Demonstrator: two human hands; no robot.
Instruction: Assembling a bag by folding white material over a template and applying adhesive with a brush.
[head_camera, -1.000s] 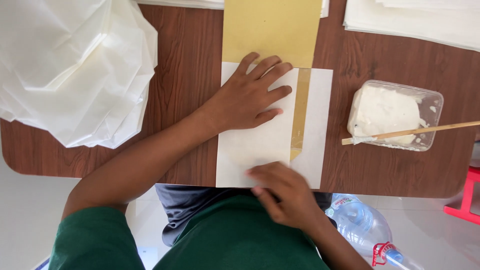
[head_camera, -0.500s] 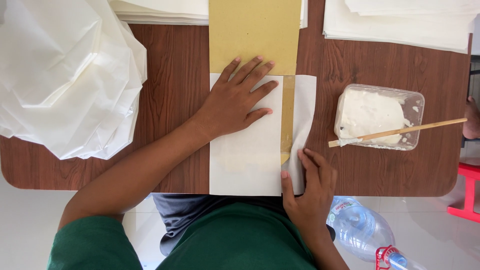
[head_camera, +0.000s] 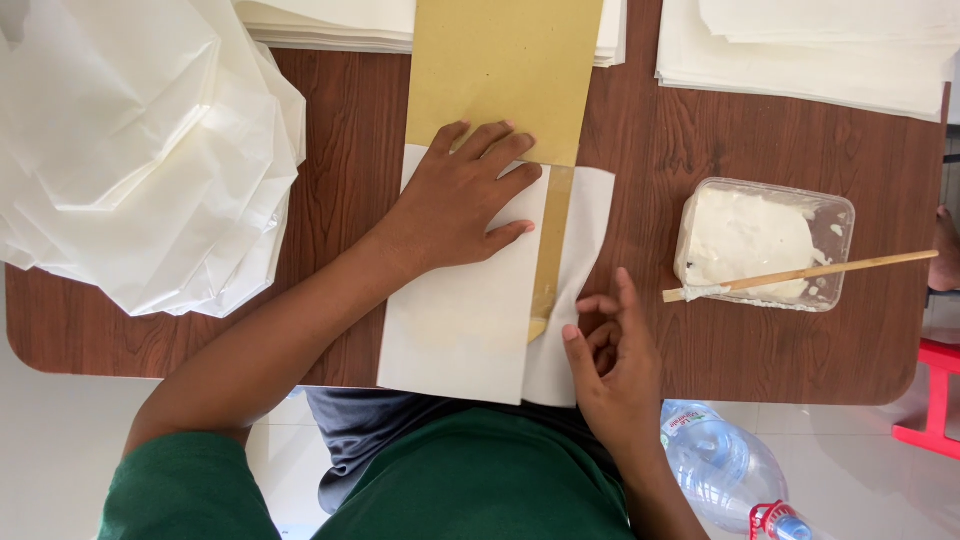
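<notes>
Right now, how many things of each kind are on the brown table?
White paper stacks and piles: 3
Folded white sheet: 1
Tan card strip: 1
Clear tub of white paste: 1
Wooden stick: 1
Total: 7

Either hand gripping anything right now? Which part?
No grip. Left hand presses flat on the folded white paper sheet; right hand fingers touch its right flap edge.

My brown wood-grain table (head_camera: 720, 370) with rounded corners fills most of the frame. Below it, along the bottom edge, I see a pale, glossy floor (head_camera: 870, 480). At the lower right edge stands part of a red stool (head_camera: 935, 400). The light is soft and even.
</notes>
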